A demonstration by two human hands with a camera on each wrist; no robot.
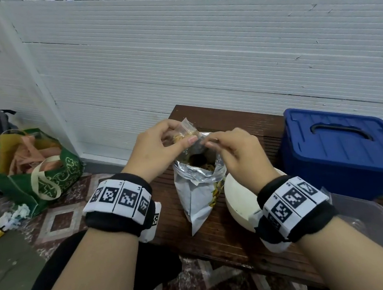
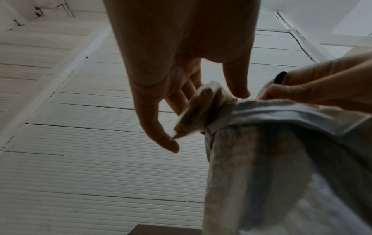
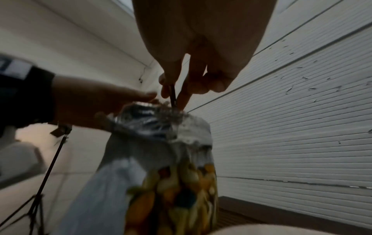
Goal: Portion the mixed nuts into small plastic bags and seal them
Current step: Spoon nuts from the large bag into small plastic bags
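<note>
Above the open foil nut pouch (image 1: 197, 181) standing on the bench (image 1: 223, 234), the left hand (image 1: 159, 149) pinches a small plastic bag (image 1: 187, 130) of nuts, while the right hand (image 1: 235, 148) grasps a thin spoon handle (image 3: 172, 95).

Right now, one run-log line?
left hand: holds small bag | right hand: spoon handle | large nut pouch: open below | seal: pending

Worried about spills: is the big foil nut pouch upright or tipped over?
Upright. The foil pouch stands on the wooden table with its torn mouth open upward, directly beneath the small plastic bag.
</note>
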